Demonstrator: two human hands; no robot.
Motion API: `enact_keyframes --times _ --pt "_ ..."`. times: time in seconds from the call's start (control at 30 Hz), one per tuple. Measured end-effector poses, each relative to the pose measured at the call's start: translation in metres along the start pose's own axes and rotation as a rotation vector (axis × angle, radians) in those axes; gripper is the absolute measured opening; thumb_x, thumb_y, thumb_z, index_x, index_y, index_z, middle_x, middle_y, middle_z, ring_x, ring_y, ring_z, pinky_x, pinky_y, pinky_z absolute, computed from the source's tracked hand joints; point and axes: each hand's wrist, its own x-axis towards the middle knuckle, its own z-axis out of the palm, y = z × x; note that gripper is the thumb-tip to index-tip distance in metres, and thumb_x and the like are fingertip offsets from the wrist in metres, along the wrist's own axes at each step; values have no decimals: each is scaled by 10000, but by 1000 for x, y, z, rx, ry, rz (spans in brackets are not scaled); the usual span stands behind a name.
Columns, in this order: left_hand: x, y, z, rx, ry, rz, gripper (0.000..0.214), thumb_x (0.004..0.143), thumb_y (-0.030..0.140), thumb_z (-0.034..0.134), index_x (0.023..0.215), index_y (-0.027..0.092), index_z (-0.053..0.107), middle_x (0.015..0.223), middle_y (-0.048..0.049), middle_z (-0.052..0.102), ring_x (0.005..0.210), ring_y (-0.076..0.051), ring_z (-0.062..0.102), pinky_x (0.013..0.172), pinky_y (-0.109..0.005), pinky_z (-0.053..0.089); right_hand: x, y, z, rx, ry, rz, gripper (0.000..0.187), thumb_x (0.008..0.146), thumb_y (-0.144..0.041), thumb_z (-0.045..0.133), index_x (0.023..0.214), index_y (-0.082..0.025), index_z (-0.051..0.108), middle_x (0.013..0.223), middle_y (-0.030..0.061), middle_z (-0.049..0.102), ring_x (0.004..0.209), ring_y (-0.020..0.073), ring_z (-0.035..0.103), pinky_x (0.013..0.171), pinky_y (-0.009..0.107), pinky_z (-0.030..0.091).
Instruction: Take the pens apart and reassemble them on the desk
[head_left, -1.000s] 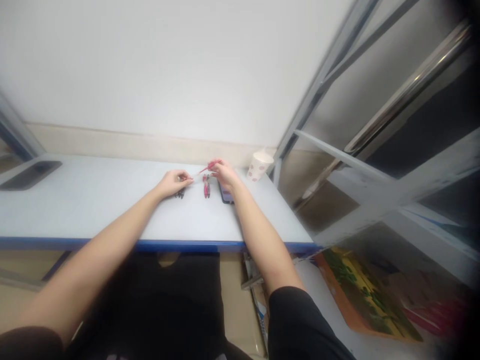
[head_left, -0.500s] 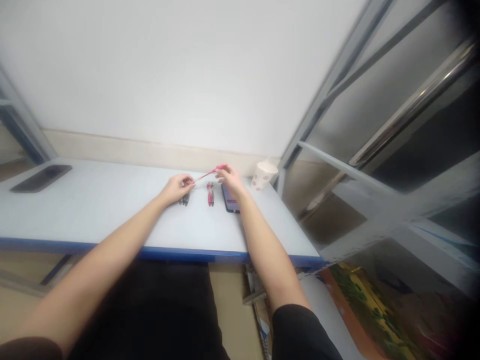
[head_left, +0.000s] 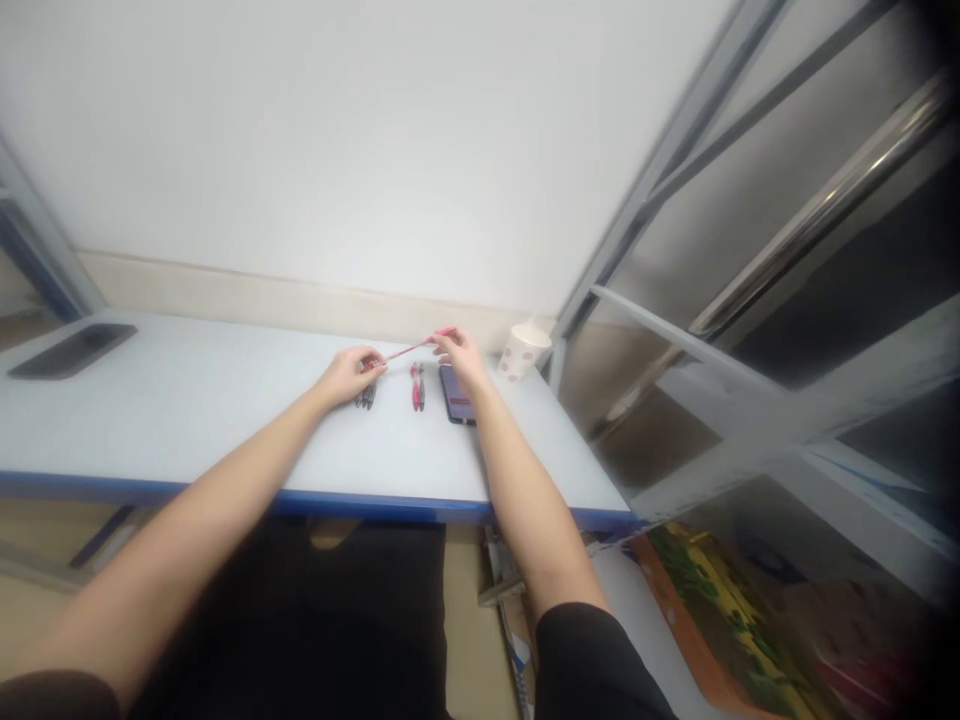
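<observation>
**A:** Nearest us, the black sleeve point(head_left: 589, 665) ends above our right forearm, and the blue edge of the white table point(head_left: 225, 496) runs beneath both arms. How do our hands stand?

**B:** Both are closed at the fingertips. Our left hand point(head_left: 349, 376) pinches one end of a thin red rod point(head_left: 409, 350), perhaps a pen refill, though it's too small to be sure. Our right hand point(head_left: 457, 358) pinches the other end, so the rod spans the gap between them, above the tabletop.

**A:** How do we hold that well?

**B:** I'd judge a light grip works best: fingertips only, wrists low, and any force kept straight along the rod so it doesn't bend or whip. Keeping our forearms low near the table should steady us too.

**A:** What should we keep it clear of?

**B:** The black pens point(head_left: 365, 397) lie under our left hand, and the red pens point(head_left: 416, 387) lie between our hands. The dark phone point(head_left: 455, 396) sits just below our right hand, so we shouldn't let the rod's end drop there.

**A:** And farther off?

**B:** A paper cup with a red pattern point(head_left: 523, 352) stands near the wall, beyond the phone. A dark flat tray point(head_left: 73, 351) lies at the table's far left, and a grey metal shelf frame point(head_left: 675, 190) rises on the right.
</observation>
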Motion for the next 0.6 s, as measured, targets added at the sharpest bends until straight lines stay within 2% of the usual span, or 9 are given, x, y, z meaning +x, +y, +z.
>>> enact_keyframes --times 0.4,0.6 --pt "-1 2 0 -7 4 -21 266 886 463 669 915 208 739 943 -82 770 820 -229 652 803 -344 506 2 3 -4 7 28 20 311 723 -465 723 893 -232 607 977 32 739 821 162 618 711 284 454" --pt "0 3 -1 -10 -5 -20 270 871 468 663 909 212 739 926 -85 766 817 -235 652 803 -352 511 1 3 -2 -4 -4 19 304 709 -460 736 867 -224 627 959 44 748 817 171 631 697 284 457"
